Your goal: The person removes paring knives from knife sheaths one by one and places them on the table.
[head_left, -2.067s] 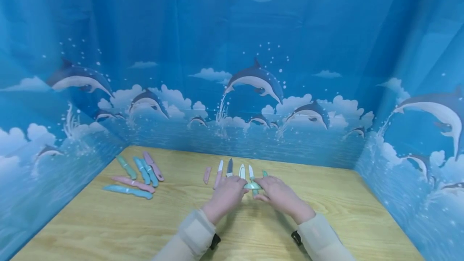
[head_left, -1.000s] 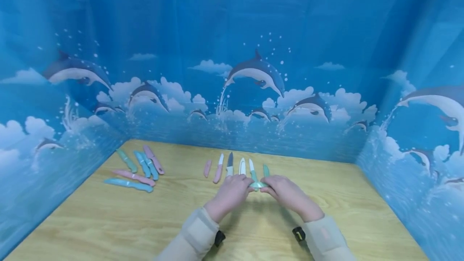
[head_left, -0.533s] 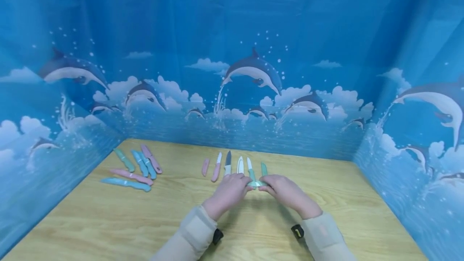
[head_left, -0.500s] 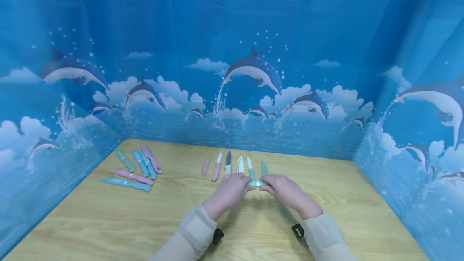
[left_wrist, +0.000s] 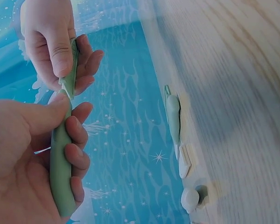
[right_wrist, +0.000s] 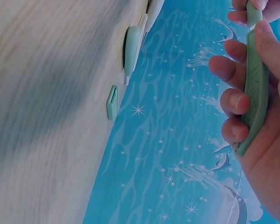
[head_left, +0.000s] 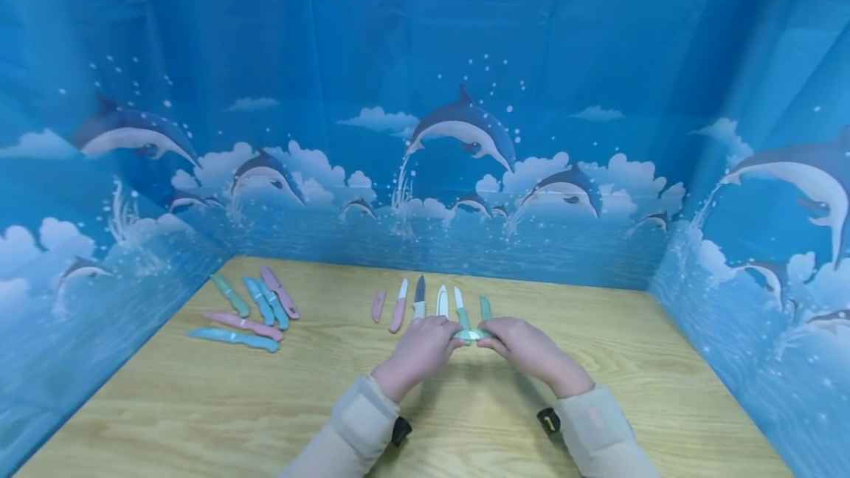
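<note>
Centrally, knife in hand: a green knife (left_wrist: pixel 60 168), held crosswise between both hands, raised off the tabletop.
Sheath in hand: a green sheath (right_wrist: pixel 256 77) at the knife's blade end, with a short sliver of pale blade (left_wrist: pixel 66 88) showing between sheath and handle.
Left hand (head_left: pixel 423 349): fingers curled round the knife's handle, thumb pressed along it near the blade.
Right hand (head_left: pixel 531 351): fingers curled round the sheath, thumb pressed on it near its mouth.
Row beyond the hands, left to right: pink sheath (head_left: pixel 378 306), pink-handled knife (head_left: pixel 398 307), dark-bladed knife (head_left: pixel 420 293), white sheath (head_left: pixel 442 302), second green knife (head_left: pixel 461 308), second green sheath (head_left: pixel 485 306); the left hand hides the near ends of the dark-bladed knife and white sheath.
Group at far left: one green piece (head_left: pixel 230 296), two pink pieces (head_left: pixel 244 325) and three blue pieces (head_left: pixel 234 339), all knife-shaped, lying at differing angles.
Sleeves (head_left: pixel 361 419): pale, with a dark device (head_left: pixel 401 431) under each wrist.
Table (head_left: pixel 279 408): light wood grain.
Backdrop (head_left: pixel 358 35): blue curtain printed with leaping dolphins and clouds.
</note>
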Tool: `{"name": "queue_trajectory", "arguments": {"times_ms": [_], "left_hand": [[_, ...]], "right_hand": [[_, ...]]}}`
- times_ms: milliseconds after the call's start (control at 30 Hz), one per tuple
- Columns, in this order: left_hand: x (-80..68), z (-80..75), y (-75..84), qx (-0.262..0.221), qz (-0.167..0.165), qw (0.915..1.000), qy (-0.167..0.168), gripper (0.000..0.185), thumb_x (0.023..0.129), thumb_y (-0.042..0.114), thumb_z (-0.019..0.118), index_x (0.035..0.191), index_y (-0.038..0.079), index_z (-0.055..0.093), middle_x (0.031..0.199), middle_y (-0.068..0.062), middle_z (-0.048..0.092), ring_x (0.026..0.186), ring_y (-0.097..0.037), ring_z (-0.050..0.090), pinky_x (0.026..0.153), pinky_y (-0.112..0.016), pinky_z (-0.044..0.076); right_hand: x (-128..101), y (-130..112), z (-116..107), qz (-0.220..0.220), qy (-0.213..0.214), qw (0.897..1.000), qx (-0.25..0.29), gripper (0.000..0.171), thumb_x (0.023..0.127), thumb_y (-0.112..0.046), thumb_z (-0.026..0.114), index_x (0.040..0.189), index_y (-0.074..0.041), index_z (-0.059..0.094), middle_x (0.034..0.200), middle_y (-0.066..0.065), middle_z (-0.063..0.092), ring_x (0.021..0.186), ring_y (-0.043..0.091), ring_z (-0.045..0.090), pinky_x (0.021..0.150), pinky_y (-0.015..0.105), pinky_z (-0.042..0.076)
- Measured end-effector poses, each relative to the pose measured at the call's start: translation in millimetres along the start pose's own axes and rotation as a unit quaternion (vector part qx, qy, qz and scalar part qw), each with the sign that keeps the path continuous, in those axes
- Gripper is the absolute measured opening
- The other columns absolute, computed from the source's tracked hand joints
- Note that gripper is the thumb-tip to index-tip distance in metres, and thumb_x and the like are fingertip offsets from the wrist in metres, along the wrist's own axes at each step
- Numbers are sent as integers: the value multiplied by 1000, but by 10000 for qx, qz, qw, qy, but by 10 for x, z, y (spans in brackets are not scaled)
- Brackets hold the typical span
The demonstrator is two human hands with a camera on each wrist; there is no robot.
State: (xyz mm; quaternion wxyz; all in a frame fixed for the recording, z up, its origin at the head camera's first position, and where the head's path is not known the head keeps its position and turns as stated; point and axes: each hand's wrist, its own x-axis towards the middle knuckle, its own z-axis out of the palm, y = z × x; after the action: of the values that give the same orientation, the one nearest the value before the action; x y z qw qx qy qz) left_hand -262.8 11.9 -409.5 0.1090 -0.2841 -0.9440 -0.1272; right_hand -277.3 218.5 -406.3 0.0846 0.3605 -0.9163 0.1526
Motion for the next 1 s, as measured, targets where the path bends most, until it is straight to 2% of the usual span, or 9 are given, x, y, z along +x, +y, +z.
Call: {"name": "queue_trajectory", "arguments": {"times_ms": [300, 667, 1000], "left_hand": [[2, -21, 4, 28, 13, 10000, 38, 24, 95, 32, 59, 108, 14, 69, 92, 3, 67, 85, -12, 61, 78, -30, 49], [-1, -27, -4, -161, -26, 9998, -77, 23, 95, 30, 60, 108, 13, 69, 90, 4, 67, 83, -11, 59, 78, -30, 47], [-13, -23, -18, -248, -76, 9996, -92, 22, 95, 30, 60, 107, 13, 69, 90, 4, 67, 84, -11, 60, 83, -32, 48]], "right_hand": [[7, -3, -20, 50, -59, 10000, 8, 11, 95, -23, 60, 98, -15, 66, 85, -9, 66, 78, 4, 61, 70, 25, 53], [-7, 18, -19, 92, -176, 9998, 77, 24, 98, -36, 53, 99, -16, 66, 85, -10, 65, 78, 4, 60, 70, 26, 52], [-12, 27, -4, 114, -144, 9998, 65, 26, 98, -37, 53, 101, -15, 66, 86, -9, 65, 78, 4, 61, 69, 25, 52]]}}
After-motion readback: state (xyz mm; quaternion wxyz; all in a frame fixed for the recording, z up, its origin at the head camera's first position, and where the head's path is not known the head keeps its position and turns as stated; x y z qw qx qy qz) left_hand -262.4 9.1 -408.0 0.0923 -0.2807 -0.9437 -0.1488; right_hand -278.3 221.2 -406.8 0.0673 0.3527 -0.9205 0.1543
